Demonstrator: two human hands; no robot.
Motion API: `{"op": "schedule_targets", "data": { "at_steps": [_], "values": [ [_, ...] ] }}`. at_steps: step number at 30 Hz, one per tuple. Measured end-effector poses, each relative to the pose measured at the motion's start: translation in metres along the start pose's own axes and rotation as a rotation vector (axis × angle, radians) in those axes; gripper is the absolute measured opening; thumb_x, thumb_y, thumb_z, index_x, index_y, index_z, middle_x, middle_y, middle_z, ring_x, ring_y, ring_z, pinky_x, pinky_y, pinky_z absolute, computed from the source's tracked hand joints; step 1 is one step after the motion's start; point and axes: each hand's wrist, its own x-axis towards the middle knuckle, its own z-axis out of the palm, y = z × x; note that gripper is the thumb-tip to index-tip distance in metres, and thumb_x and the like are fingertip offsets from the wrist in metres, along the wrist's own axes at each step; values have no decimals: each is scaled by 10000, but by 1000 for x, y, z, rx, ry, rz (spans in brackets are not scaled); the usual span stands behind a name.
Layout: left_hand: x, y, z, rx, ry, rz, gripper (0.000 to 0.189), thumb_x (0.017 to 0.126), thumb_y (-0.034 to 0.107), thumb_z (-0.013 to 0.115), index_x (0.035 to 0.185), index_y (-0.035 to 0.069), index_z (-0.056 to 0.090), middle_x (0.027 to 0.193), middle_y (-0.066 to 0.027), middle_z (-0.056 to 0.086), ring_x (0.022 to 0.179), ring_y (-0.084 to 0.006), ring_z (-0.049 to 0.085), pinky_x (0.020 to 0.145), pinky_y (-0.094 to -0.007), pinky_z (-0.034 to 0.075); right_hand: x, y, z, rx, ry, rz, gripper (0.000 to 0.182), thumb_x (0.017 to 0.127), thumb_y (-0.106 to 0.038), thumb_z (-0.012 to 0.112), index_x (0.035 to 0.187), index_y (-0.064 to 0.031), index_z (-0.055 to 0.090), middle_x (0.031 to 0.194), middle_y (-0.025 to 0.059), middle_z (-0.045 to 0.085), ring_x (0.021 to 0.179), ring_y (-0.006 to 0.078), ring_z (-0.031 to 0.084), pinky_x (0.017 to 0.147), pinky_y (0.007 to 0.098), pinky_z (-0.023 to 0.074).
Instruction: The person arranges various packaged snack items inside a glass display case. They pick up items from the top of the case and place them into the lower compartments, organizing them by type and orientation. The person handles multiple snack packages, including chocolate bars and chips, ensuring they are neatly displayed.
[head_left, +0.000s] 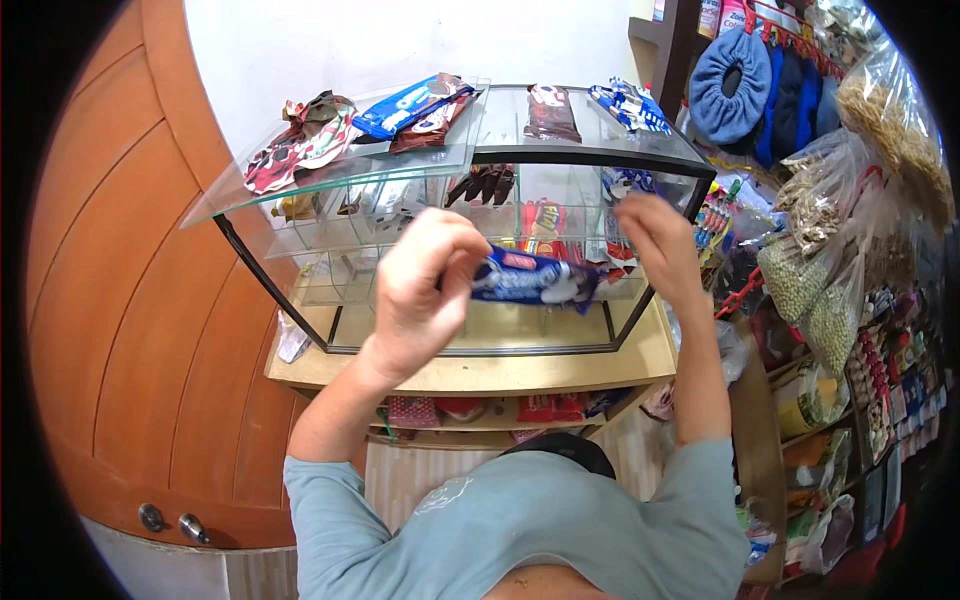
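My left hand (431, 292) grips one end of a blue snack packet (536, 279), which stretches sideways in front of the glass display case (480, 349). Raised at the case's right side, my right hand (660, 240) has its fingers bent together; whether anything is between them cannot be told. Behind it are blue packets (630, 181) on an inner shelf. On the glass top lie a blue Oreo packet (409, 105), a brown packet (551, 112), a blue-and-white packet (631, 106) and crumpled red-and-brown wrappers (304, 142). A red packet (544, 225) stands inside.
A wooden door (150, 300) is at the left. The case rests on a wooden cabinet (480, 375) with packets on its lower shelves. Bags of green beans (799, 289), blue cloth items (729, 86) and stocked shelves crowd the right. Loose glass panes (360, 169) overhang the case's top left.
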Motion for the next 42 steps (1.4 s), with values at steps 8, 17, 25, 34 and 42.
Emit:
{"op": "schedule_targets", "data": {
  "at_steps": [8,17,25,34,42],
  "values": [
    [-21,-38,69,-471,-60,-456,80,910,-56,547,938,18,559,887,20,555,784,-29,534,704,-186,447,-60,-41,-16,657,-248,345,439,744,60,710,1173,10,629,1126,52,635,973,109,593,811,236,494],
    [-19,-39,101,-227,-113,-243,373,830,81,670,1174,63,529,1320,-130,432,1231,-243,437,1005,-361,392,-33,-25,-35,20,263,338,284,792,-22,622,1064,57,644,866,117,670,740,135,635,683,265,495],
    [-29,-31,95,-263,-164,-216,272,797,46,667,1058,65,591,1296,-147,473,1225,-279,461,999,-361,393,35,10,12,-624,175,163,258,799,-38,588,1043,11,657,991,258,645,919,397,628,795,462,486],
    [-54,-42,60,-246,-234,-245,136,793,59,661,916,42,605,1077,-127,603,1072,-307,550,950,-401,411,78,79,35,-755,156,212,280,787,-224,531,964,-77,692,982,217,662,937,422,620,846,492,486],
    [-54,-38,16,99,-189,-9,213,729,6,673,923,62,605,1131,-125,588,1094,-327,538,951,-424,414,86,84,40,-851,-81,261,164,719,-154,585,842,-103,680,963,182,670,933,380,640,829,470,499]
  ]
}}
